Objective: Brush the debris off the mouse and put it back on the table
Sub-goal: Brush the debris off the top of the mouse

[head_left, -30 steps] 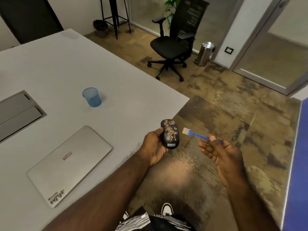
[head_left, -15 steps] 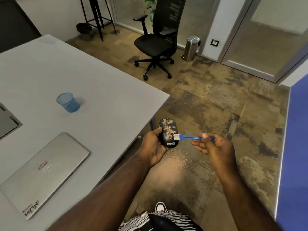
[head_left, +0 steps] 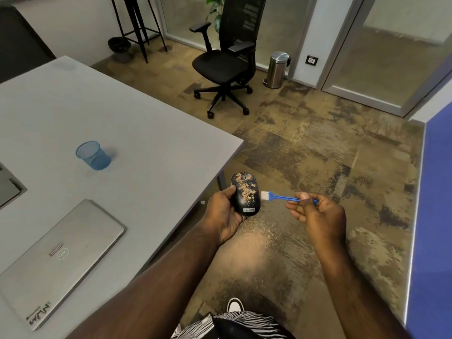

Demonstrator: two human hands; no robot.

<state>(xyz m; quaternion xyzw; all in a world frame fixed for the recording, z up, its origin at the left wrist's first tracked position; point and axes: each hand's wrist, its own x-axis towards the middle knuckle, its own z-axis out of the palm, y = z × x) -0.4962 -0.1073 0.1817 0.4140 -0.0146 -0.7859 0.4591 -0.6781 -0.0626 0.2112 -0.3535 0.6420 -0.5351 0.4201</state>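
A black mouse speckled with tan debris sits in my left hand, whose fingers curl round its left side. I hold it over the floor, just off the corner of the grey table. My right hand pinches the handle of a small blue brush between thumb and fingers. The white bristles point left and sit right beside the mouse's right edge. Tan debris lies scattered on the floor below the mouse.
On the table stand a blue mesh cup and a shut silver laptop. A black office chair and a steel bin stand across the floor. A blue panel runs along the right.
The brush swept in against the mouse's right side half a second ago and has now drawn slightly back to the right. My head turned, shifting the table leftward in view.
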